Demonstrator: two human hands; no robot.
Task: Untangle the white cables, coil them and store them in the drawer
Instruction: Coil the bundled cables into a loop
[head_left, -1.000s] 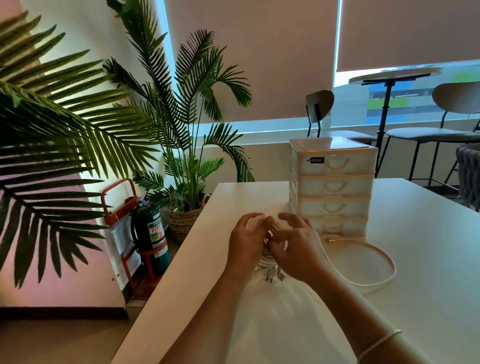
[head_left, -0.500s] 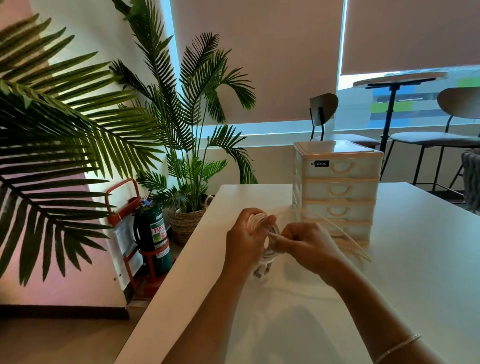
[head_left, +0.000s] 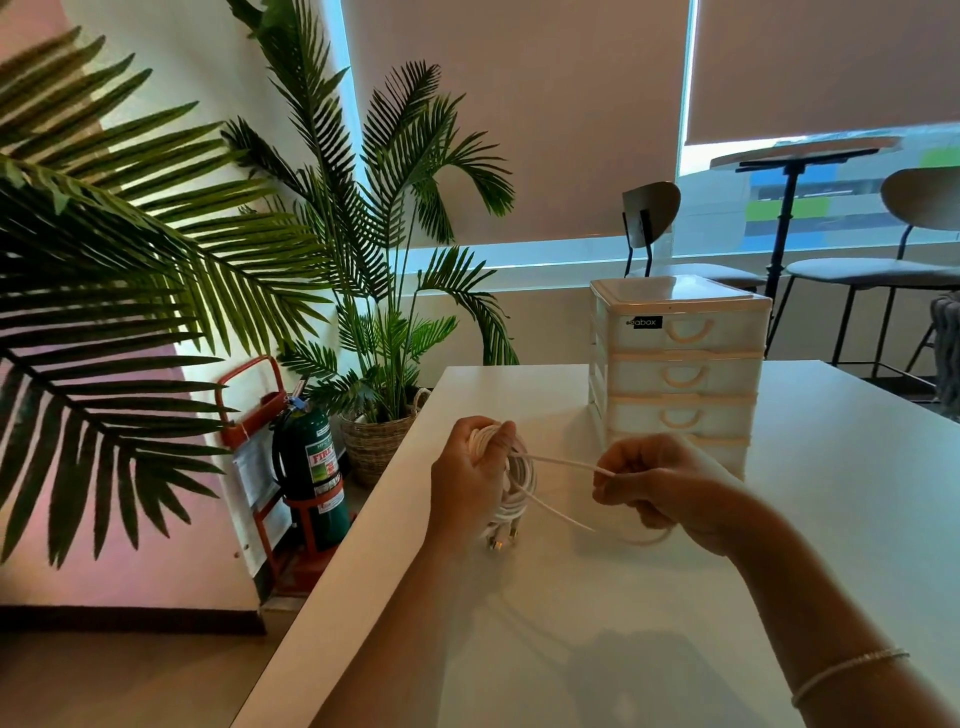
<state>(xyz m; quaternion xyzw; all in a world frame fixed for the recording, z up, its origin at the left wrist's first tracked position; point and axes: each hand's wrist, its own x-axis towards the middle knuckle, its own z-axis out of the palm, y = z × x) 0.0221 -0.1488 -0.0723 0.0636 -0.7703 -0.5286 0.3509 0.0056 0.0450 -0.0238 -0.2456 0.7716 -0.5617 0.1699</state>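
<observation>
Coil (head_left: 511, 480) sits gripped in my left hand (head_left: 467, 475) above the worktop (head_left: 857, 519) near its left edge, its loose strand running right to my pinching right hand (head_left: 657, 483), with the drawers (head_left: 680, 374) just behind.

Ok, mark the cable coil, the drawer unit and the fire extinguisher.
cable coil (head_left: 519, 486): head view, bundled loops.
drawer unit (head_left: 680, 371): head view, second drawer's front.
fire extinguisher (head_left: 311, 467): head view, green cylinder body.
</observation>
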